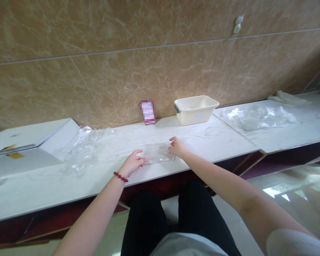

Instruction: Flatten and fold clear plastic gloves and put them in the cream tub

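Observation:
A clear plastic bag [160,153] lies flat on the white wood-grain counter in front of me, between my two hands. My left hand [132,163], with a red bead bracelet at the wrist, is at the bag's left end; its fingers are apart and the lowest ones touch the edge. At the right end rests my right hand [177,147], fingers curved and apart, fingertips on or just over the plastic. Whether either hand pinches the film is too small to make out.
A cream plastic tub [196,116] and a phone-like, blurred-out object [148,113] stand against the marbled wall. Crumpled clear plastic [82,151] and an open white box [50,142] lie left. More clear plastic [258,117] spreads on the right. The counter's front edge runs before my knees.

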A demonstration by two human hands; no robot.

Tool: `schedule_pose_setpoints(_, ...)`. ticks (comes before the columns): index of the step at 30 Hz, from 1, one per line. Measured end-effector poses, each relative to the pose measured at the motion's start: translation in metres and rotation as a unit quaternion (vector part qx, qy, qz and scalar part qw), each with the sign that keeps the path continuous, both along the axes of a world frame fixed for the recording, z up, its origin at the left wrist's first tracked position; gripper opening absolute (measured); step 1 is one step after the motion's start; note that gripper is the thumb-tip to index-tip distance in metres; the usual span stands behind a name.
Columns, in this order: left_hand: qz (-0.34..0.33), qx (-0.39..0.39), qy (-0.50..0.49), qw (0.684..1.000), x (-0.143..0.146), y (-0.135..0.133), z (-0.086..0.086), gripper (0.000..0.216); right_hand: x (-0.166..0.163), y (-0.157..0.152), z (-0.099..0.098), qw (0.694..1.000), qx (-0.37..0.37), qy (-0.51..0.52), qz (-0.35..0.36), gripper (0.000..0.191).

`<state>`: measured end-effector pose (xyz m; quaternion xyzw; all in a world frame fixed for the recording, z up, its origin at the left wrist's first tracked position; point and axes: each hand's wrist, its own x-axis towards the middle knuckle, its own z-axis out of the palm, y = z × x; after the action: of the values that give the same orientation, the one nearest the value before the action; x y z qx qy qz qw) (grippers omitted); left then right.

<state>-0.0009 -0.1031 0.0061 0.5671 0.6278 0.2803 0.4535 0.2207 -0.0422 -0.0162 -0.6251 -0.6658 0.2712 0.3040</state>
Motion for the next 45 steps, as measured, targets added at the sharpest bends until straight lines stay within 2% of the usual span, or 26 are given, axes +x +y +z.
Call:
schedule_pose_setpoints(11, -0.003, -0.038, 0.044, 0.998, -0.008, 0.003, -0.008, 0.054, 0.001, 0.008, -0.005, 1.000, -0.010, -0.006, -0.005, 0.038)
schedule_pose_setpoints(18, 0.007, -0.044, 0.058, 0.997, -0.008, 0.004, 0.002, 0.046, 0.007, 0.002, 0.004, 0.999, -0.035, 0.027, -0.019, 0.035)
schedule_pose_setpoints(23, -0.014, -0.052, 0.052, 0.997, -0.005, 0.007, 0.006, 0.038, 0.014, -0.004, 0.008, 0.997, -0.062, 0.036, -0.015, 0.032)
schedule_pose_setpoints(29, -0.050, -0.050, 0.090, 0.993, -0.005, 0.009, 0.001, 0.035, 0.017, -0.001, 0.002, 0.999, -0.046, 0.018, -0.008, 0.029)
schedule_pose_setpoints(32, -0.059, 0.005, 0.196, 0.979, -0.009, 0.013, 0.002, 0.035, 0.018, 0.001, -0.001, 0.999, -0.043, 0.019, -0.008, 0.030)
schedule_pose_setpoints(36, -0.044, 0.219, 0.355, 0.908, 0.003, 0.017, 0.008, 0.029, 0.019, 0.005, -0.002, 0.999, -0.040, 0.012, -0.003, 0.029)
schedule_pose_setpoints(37, -0.066, 0.272, 0.363, 0.889, 0.009, 0.019, 0.008, 0.029, 0.019, 0.005, -0.002, 0.999, -0.040, 0.009, -0.002, 0.029)
schedule_pose_setpoints(39, -0.152, 0.333, 0.348, 0.863, 0.024, 0.024, 0.005, 0.032, 0.018, 0.005, -0.001, 0.999, -0.043, 0.007, -0.006, 0.028)
schedule_pose_setpoints(42, -0.249, 0.305, 0.343, 0.853, 0.041, 0.031, -0.006, 0.039, 0.019, -0.001, 0.004, 0.998, -0.052, 0.023, -0.029, 0.028)
schedule_pose_setpoints(45, -0.273, 0.259, 0.357, 0.855, 0.046, 0.035, -0.018, 0.043, 0.021, -0.016, 0.009, 0.996, -0.055, 0.056, -0.052, 0.029)
